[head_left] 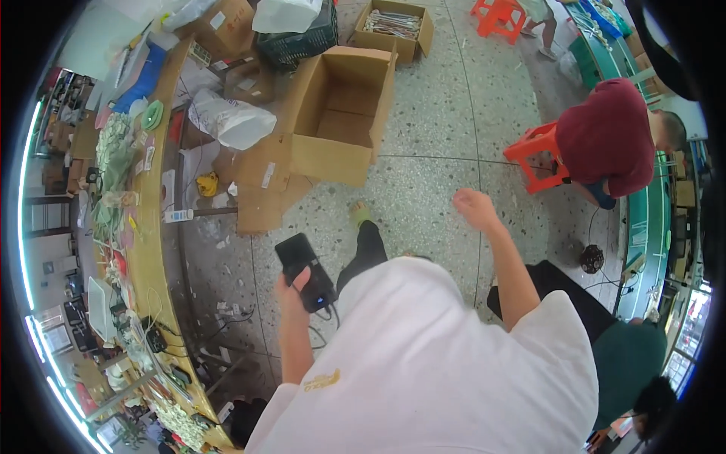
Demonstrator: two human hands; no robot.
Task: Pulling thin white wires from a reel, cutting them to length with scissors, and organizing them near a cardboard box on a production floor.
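My left hand [293,291] is wrapped round a black flat rectangular device [306,265], perhaps a power bank. A small blue light shows at its lower end, where a dark cable [330,312] runs toward my body. My right hand [473,209] hangs over the speckled floor, well apart from any object. Its fingers are loosely curled in, with nothing visible in them. Ahead of my left hand stands a large open cardboard box [329,159], whose visible inside is bare. My foot [359,212] shows between the box and my body.
A long cluttered workbench [155,257] runs along the left. Beyond the large box are a dark green crate [299,45] and a smaller box [367,39] of thin rods. On the right, a person in dark red [605,140] sits on a red stool [533,155] at a green bench [639,227].
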